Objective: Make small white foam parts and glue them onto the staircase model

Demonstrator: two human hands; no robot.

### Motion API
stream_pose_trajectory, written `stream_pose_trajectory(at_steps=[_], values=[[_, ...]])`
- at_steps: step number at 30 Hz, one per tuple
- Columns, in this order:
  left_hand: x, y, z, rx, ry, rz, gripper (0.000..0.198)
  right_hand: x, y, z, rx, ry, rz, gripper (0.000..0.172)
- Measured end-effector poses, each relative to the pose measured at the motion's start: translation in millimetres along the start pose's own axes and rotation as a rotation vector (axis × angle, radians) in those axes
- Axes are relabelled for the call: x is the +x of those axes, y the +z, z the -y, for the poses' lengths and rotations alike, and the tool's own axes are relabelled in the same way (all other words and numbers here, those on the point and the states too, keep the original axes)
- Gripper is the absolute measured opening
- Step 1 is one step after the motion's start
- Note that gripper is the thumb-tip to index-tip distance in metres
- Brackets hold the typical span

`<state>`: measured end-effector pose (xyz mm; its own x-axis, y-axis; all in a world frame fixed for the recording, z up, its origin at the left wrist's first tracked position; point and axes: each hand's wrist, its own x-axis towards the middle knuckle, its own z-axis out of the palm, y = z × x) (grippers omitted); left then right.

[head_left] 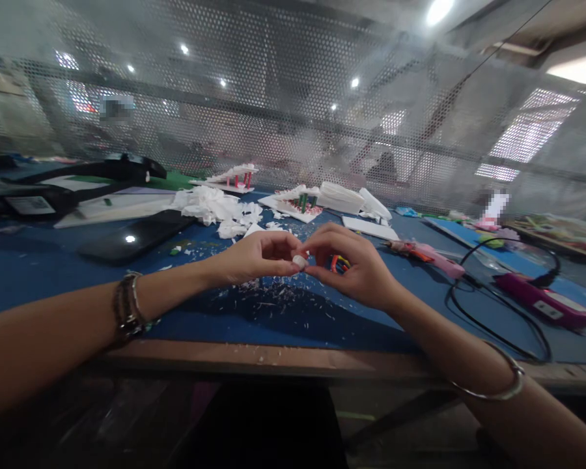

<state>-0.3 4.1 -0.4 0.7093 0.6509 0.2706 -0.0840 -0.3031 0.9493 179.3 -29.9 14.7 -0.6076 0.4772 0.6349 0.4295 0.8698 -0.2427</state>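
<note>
Both forearms reach in from the lower corners and meet over the middle of the blue tabletop (pixel 39 267), wrists raised a little off it. The left hand (pixel 258 257) curls palm-inward, its fingers pinched on a small white piece (pixel 299 261). The right hand (pixel 359 267) faces it, and its thumb and forefinger nip the same piece from the other side, so the piece sits between the two sets of fingertips, just above a scatter of white shavings (pixel 273 290). Dark bracelets (pixel 127 307) ring the left wrist and a silver bangle (pixel 502 384) the right. Most of the piece is covered by the fingertips; only a rounded pale end shows, so its long axis and heading cannot be told. Something red and yellow (pixel 339 263) peeks from the right palm, too hidden to identify. A dark phone (pixel 129 238) lies to the left and a pink tool (pixel 549 305) with a black cable (pixel 469 306) to the right.
</note>
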Motion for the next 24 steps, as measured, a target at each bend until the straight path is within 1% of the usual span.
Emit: stream_pose_trajectory(at_steps=[5,9,17,20,24], values=[[0.1,0.5,0.4,-0.008,-0.037,-0.037,0.016,-0.3,-0.3,-0.4,-0.023,-0.009,0.007,0.018],[-0.1,0.7,1.2,-0.020,-0.060,-0.053,0.018,-0.4,0.1,0.8,-0.053,-0.015,-0.027,0.013],[0.5,0.3,1.3,-0.035,-0.036,-0.025,0.016,-0.1,0.7,1.6,-0.033,-0.018,-0.064,0.009],[-0.1,-0.3,1.3,-0.008,-0.025,-0.018,0.014,0.5,1.0,1.8,-0.037,-0.021,-0.081,0.009],[-1.4,0.5,1.0,0.083,-0.021,-0.025,0.015,0.7,1.0,1.7,-0.060,-0.010,-0.069,0.008]])
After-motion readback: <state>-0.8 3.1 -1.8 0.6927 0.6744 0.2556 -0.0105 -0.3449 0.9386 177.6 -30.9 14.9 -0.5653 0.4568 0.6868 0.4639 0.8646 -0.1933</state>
